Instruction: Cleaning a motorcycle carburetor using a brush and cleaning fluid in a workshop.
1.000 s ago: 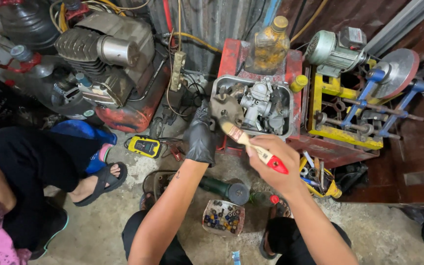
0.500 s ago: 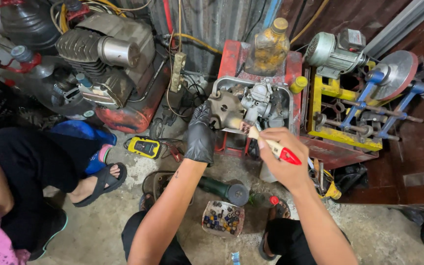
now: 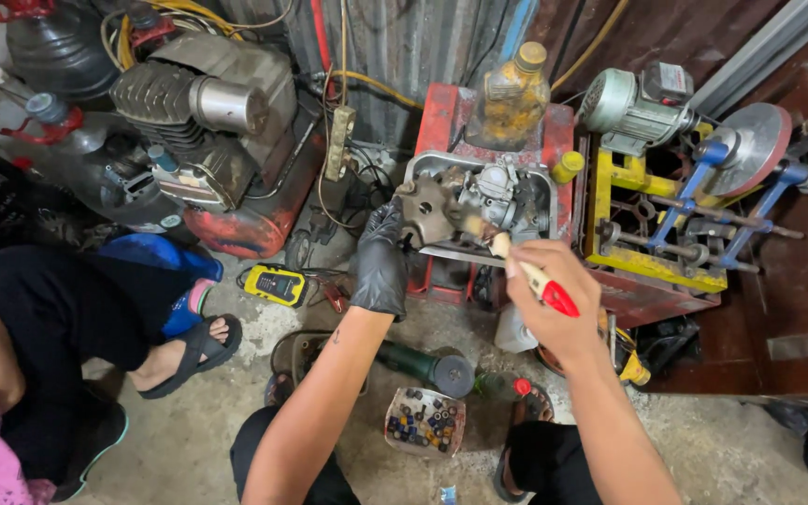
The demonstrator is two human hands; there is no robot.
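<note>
centre of frame: left hand (image 3: 381, 262), in a black glove, grips a greasy metal engine part (image 3: 427, 210) over the metal tray (image 3: 544, 182). right hand (image 3: 554, 299), bare, is closed around a red-handled brush (image 3: 526, 273), bristles touching the part. yellow meter (image 3: 275, 284) lies lower left.

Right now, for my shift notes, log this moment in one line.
left hand: black glove, grips grimy metal engine part | right hand: red-handled wooden paintbrush, bristles on part
</note>
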